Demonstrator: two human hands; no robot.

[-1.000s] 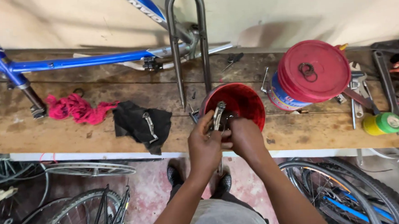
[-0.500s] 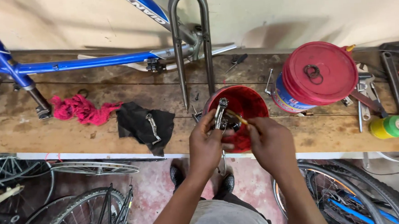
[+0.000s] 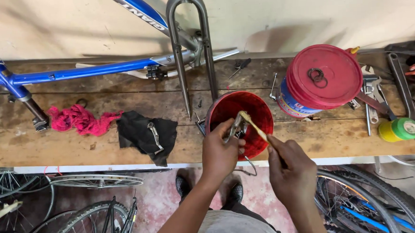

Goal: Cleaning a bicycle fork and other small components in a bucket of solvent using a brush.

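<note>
While the left hand (image 3: 220, 152) grips a metal brake arm (image 3: 235, 128) over the red bowl (image 3: 240, 123), the right hand (image 3: 291, 171) clasps a brush (image 3: 254, 126) touching it.

Soft, even light — faint shadows on the wall (image 3: 306, 12) — sharp centre, slight bending at the edges.

Left hand (image 3: 221, 151) fingers curled closed, raised forward, right hand (image 3: 291, 171) lower, fisted, both forearms extended ahead

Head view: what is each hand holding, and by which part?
Left hand grips a metal brake arm by its lower end, over the red bowl. Right hand holds a small brush by its handle.
</note>
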